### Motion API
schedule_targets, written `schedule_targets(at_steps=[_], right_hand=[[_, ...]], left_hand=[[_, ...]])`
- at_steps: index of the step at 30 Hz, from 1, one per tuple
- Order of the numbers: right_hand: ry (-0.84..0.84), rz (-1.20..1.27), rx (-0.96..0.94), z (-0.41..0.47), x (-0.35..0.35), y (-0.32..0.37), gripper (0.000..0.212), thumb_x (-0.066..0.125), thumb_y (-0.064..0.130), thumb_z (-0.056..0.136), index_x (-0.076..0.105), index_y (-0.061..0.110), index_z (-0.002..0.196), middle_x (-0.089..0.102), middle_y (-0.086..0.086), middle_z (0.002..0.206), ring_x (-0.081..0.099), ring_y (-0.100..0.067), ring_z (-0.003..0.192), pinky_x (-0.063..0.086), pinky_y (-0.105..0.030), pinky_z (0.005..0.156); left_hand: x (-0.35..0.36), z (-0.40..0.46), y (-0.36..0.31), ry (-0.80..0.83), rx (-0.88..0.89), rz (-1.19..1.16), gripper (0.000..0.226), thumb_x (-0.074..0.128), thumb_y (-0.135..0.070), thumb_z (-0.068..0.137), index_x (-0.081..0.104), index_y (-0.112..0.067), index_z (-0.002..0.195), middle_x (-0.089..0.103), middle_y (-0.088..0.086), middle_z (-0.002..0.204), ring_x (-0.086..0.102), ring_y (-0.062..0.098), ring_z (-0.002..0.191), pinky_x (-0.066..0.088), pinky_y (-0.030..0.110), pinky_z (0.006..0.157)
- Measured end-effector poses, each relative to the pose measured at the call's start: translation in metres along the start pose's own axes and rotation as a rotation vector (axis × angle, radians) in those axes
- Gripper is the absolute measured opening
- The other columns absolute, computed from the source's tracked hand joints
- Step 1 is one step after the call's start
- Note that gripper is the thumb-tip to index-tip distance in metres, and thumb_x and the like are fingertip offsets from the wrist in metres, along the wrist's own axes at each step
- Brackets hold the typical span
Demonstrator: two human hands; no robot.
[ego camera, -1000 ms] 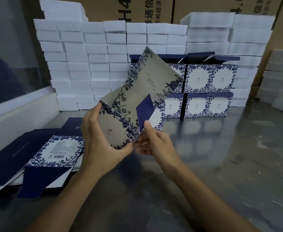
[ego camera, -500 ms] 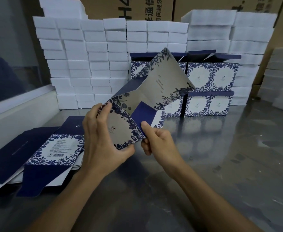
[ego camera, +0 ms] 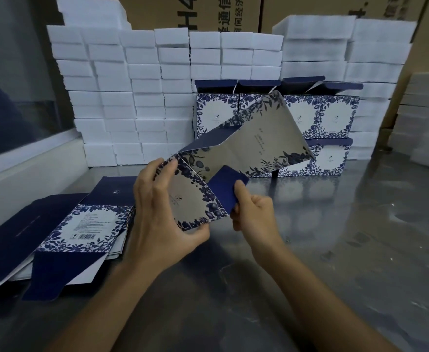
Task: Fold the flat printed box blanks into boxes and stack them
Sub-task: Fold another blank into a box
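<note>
A: Anything readable from where you stand?
B: Brown carton (ego camera: 195, 11) behind the foam stacks, far beyond your hands: "H4", then "通信", with "经济" beneath it.
A: The flat blank (ego camera: 91, 226) left of your left hand (ego camera: 157, 222)?
B: A barcode and a text block, too small to read. Print on the blank you hold is also illegible.

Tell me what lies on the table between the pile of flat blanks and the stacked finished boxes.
Head view: bare table between the flat blanks and finished boxes; only the held blank hangs above it.
</note>
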State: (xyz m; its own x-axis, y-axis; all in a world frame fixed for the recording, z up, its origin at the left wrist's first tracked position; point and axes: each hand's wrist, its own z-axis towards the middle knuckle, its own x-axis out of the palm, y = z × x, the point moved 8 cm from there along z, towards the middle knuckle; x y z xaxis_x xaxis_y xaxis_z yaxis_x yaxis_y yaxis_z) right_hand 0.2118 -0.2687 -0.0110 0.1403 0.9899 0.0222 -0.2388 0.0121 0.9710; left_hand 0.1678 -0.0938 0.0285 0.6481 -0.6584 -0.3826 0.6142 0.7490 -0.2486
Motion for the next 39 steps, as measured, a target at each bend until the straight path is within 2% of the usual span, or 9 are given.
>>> schedule_targets(at_steps=[4, 9, 14, 20, 23, 25, 28, 31, 39], right_hand=[[-0.037, -0.024, -0.015, 0.000, -0.004, -0.002, 0.047, 0.048, 0.018, 0.103, 0.045, 0.007, 0.058, 0.033, -0.009, 0.055, 0.026, -0.017, 0.050, 0.021, -0.031, 0.053], [-0.096, 0.032, 0.039, 0.001, -0.009, -0.007, 0.055, 0.048, 0.030, 0.105, 0.036, 0.015, 0.053, 0.035, -0.009, 0.056, 0.028, -0.017, 0.050, 0.024, -0.031, 0.051], [-0.205, 0.080, 0.097, 0.007, -0.029, -0.014, 0.054, 0.044, 0.029, 0.106, 0.034, 0.017, 0.054, 0.035, 0.000, 0.048, 0.029, -0.013, 0.043, 0.028, -0.021, 0.043], [-0.254, 0.152, 0.165, 0.013, -0.040, -0.021, 0.061, 0.045, 0.015, 0.100, 0.035, 0.024, 0.041, 0.033, 0.003, 0.040, 0.027, -0.012, 0.037, 0.025, -0.021, 0.036], [-0.221, 0.190, 0.132, 0.011, -0.031, -0.017, 0.047, 0.050, 0.032, 0.102, 0.049, 0.014, 0.058, 0.055, 0.001, 0.049, 0.053, -0.013, 0.048, 0.045, -0.022, 0.047], [-0.106, 0.244, 0.184, 0.008, -0.014, -0.017, 0.042, 0.051, 0.050, 0.099, 0.062, 0.013, 0.083, 0.074, 0.001, 0.079, 0.070, -0.014, 0.077, 0.057, -0.032, 0.067], [0.045, 0.316, 0.296, -0.001, 0.012, -0.022, 0.066, 0.058, 0.073, 0.081, 0.059, 0.021, 0.121, 0.073, 0.000, 0.115, 0.068, -0.018, 0.108, 0.053, -0.052, 0.091], [0.085, 0.461, 0.397, -0.011, 0.028, -0.027, 0.087, 0.071, 0.075, 0.064, 0.055, 0.022, 0.131, 0.073, -0.002, 0.119, 0.069, -0.024, 0.111, 0.054, -0.061, 0.091], [0.021, 0.363, 0.358, 0.003, 0.002, -0.027, 0.069, 0.068, 0.064, 0.077, 0.059, 0.021, 0.131, 0.072, -0.005, 0.120, 0.066, -0.029, 0.115, 0.053, -0.055, 0.099]], left_hand=[[0.002, 0.000, 0.000, 0.014, 0.017, 0.005, 0.122, 0.088, -0.043, 0.052, 0.016, -0.023, 0.150, 0.025, 0.012, 0.150, 0.026, 0.027, 0.142, 0.020, 0.019, 0.115], [0.002, 0.000, -0.002, 0.022, 0.027, -0.027, 0.124, 0.089, -0.042, 0.052, 0.016, -0.024, 0.150, 0.024, 0.011, 0.151, 0.026, 0.026, 0.143, 0.017, 0.012, 0.114], [0.003, 0.000, -0.010, 0.034, 0.075, -0.063, 0.123, 0.090, -0.041, 0.052, 0.016, -0.024, 0.149, 0.026, 0.012, 0.149, 0.030, 0.028, 0.141, 0.028, 0.034, 0.115], [0.003, -0.001, -0.009, 0.068, 0.055, -0.086, 0.124, 0.088, -0.046, 0.054, 0.014, -0.023, 0.150, 0.024, 0.008, 0.150, 0.029, 0.024, 0.141, 0.026, 0.026, 0.116], [0.003, -0.001, -0.008, 0.044, 0.013, -0.099, 0.124, 0.087, -0.047, 0.055, 0.012, -0.022, 0.150, 0.023, 0.004, 0.150, 0.029, 0.022, 0.141, 0.033, 0.038, 0.114], [0.000, -0.001, -0.002, 0.018, -0.078, -0.149, 0.129, 0.089, -0.047, 0.053, 0.010, -0.021, 0.152, 0.023, 0.004, 0.151, 0.030, 0.020, 0.141, 0.038, 0.044, 0.112], [0.002, -0.003, 0.007, 0.013, -0.243, -0.253, 0.132, 0.089, -0.052, 0.053, 0.009, -0.026, 0.154, 0.024, -0.003, 0.152, 0.028, 0.006, 0.141, 0.036, 0.031, 0.114], [0.009, -0.007, 0.011, 0.035, -0.393, -0.429, 0.120, 0.089, -0.048, 0.059, 0.015, -0.031, 0.151, 0.033, -0.005, 0.143, 0.039, 0.003, 0.133, 0.046, 0.037, 0.107], [0.026, -0.014, 0.033, 0.056, -0.754, -0.902, 0.046, 0.052, -0.064, 0.079, 0.059, -0.033, 0.113, 0.068, -0.015, 0.105, 0.063, 0.001, 0.100, 0.049, 0.057, 0.095]])
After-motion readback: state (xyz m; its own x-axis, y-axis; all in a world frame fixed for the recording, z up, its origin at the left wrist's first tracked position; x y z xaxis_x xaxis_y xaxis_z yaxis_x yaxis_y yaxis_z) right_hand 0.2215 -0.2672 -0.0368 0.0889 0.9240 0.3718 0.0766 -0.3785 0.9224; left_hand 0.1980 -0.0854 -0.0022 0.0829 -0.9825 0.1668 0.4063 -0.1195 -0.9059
